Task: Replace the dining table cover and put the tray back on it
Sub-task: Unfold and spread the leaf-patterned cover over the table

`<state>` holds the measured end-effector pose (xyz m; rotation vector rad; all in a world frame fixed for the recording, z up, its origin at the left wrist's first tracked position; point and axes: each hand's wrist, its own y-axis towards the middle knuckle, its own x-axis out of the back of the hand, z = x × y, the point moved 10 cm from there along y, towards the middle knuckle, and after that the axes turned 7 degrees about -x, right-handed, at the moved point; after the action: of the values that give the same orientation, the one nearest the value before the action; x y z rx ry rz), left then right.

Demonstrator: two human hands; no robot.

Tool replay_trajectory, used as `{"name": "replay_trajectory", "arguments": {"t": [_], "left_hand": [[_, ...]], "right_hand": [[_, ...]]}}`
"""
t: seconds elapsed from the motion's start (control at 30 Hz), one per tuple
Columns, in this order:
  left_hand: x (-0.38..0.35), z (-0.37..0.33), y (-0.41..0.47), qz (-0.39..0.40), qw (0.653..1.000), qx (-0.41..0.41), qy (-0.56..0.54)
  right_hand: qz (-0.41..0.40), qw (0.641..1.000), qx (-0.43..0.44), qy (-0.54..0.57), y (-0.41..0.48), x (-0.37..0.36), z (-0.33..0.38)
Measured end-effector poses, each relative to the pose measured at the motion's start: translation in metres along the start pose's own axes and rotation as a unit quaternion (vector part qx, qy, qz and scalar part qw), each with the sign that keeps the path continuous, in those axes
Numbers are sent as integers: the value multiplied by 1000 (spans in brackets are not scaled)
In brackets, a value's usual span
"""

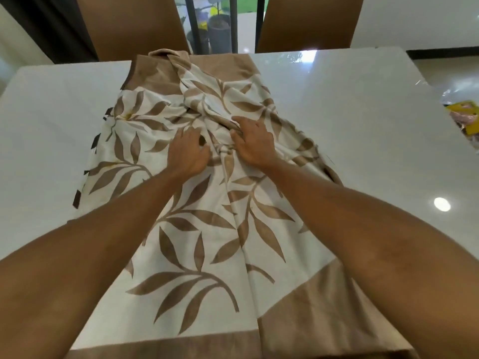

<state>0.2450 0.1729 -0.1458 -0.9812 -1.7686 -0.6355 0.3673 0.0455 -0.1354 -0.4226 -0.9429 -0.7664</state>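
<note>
A cream table cover (197,244) with brown leaf print and tan borders lies partly folded and bunched down the middle of the glossy white dining table (363,130). My left hand (188,154) and my right hand (252,145) rest side by side on a gathered ridge of the cloth near the table's centre. Both hands have fingers curled into the folds, pinching the fabric. No tray is in view.
Two brown high-backed chairs (134,24) (308,22) stand at the far edge. Between them a window shows potted plants (217,29). A clear plastic bag with yellow contents (464,117) lies at the table's right edge. Bare tabletop flanks the cloth on both sides.
</note>
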Motion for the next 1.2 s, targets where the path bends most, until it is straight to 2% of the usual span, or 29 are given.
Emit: {"name": "replay_trajectory", "arguments": {"t": [0.1, 0.2, 0.33, 0.43, 0.7, 0.9, 1.0, 1.03, 1.1, 1.13, 1.2], "left_hand": [[-19, 19, 32, 21, 998, 57, 18], [-29, 27, 31, 6, 993, 119, 27], [-36, 34, 35, 4, 989, 143, 33], [-37, 38, 37, 17, 988, 141, 64], [-28, 49, 32, 39, 981, 174, 77], [-6, 87, 7, 61, 970, 224, 76], [-2, 92, 14, 77, 962, 259, 44], [3, 86, 18, 63, 962, 261, 42], [21, 57, 33, -5, 974, 216, 75], [26, 38, 41, -37, 979, 178, 89], [27, 0, 63, -70, 990, 88, 85]], "right_hand": [[81, 994, -26, -63, 40, -32, -8], [100, 989, -35, -107, 52, -40, -26], [72, 989, -45, -120, 68, -19, -60], [45, 985, -85, -144, 73, 3, -99], [0, 975, -149, -162, 41, 49, -169], [-39, 952, -272, -136, 3, 77, -223], [-69, 937, -325, -110, -5, 76, -214], [-92, 941, -310, -96, -2, 76, -199], [-144, 968, -192, -78, 15, 71, -149], [-148, 979, -115, -79, 26, 64, -121], [-105, 991, 5, -81, 55, 45, -74]]}}
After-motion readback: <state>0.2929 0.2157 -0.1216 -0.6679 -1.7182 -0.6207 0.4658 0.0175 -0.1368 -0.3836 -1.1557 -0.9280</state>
